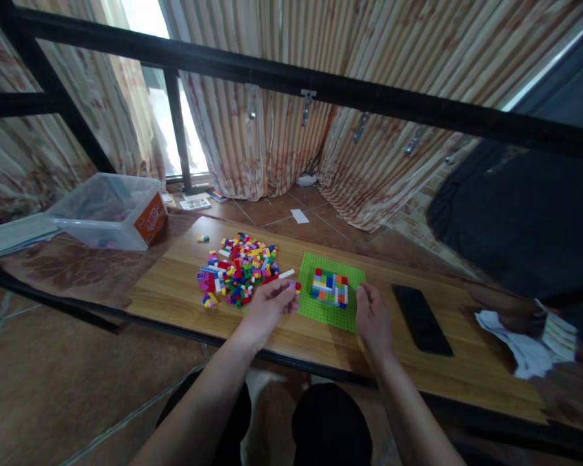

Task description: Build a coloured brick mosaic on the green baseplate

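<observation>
My left hand (273, 303) pinches a few small toy bricks (297, 287), red and yellow with a purplish one, over the left edge of the green baseplate (315, 317). On that plate sits a rectangular build of multicoloured bricks (330, 288), with red, blue, white, green and orange studs on top. At the plate's right edge is my right hand (374, 320), its fingers curled closed; whether it grips the edge or a small piece is hidden. To the left of my left hand spreads a heap of loose coloured bricks (243, 268).
A wooden board (165, 281) carries everything here. A black phone (422, 320) lies right of my right hand, with crumpled white paper (517, 343) farther right. At the far left stands a clear plastic bin (102, 213). A dark metal rail (282, 77) crosses before the curtains.
</observation>
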Demonstrator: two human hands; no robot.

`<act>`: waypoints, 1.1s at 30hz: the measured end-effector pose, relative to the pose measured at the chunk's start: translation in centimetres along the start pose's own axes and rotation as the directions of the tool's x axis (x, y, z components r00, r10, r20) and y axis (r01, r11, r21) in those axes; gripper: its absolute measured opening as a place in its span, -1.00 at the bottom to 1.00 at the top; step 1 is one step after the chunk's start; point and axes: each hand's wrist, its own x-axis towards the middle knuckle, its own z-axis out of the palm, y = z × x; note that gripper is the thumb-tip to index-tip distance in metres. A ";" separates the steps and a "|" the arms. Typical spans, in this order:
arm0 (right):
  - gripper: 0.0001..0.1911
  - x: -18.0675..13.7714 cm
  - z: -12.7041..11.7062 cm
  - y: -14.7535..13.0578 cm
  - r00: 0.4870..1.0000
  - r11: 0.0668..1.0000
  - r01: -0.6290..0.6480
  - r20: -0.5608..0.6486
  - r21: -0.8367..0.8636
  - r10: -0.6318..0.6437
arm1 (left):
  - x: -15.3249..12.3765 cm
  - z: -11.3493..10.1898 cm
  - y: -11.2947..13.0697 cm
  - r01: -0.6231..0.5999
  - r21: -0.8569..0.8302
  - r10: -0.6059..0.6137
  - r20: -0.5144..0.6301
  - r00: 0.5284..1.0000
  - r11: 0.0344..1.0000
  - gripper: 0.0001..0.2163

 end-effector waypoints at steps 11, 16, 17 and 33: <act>-0.67 -0.8 3.6 -9.1 0.872 0.946 0.205 0.393 0.251 -0.293 | 1.6 -1.3 -1.2 0.106 -0.202 -0.102 0.033 0.994 0.974 -0.68; -0.74 -2.0 6.3 -8.7 0.853 0.914 0.212 0.391 0.347 -0.346 | 2.1 -2.0 -0.9 0.123 -0.242 -0.129 -0.009 0.992 0.962 -0.70; -0.76 -2.0 6.6 -8.7 0.854 0.909 0.227 0.377 0.349 -0.358 | 2.2 -2.1 -0.8 0.134 -0.237 -0.140 -0.008 0.990 0.962 -0.70; -0.84 -1.2 8.2 -8.6 0.825 0.860 0.195 0.394 0.472 -0.404 | 2.2 -3.8 0.8 0.147 -0.090 -0.140 0.074 0.987 0.985 -0.59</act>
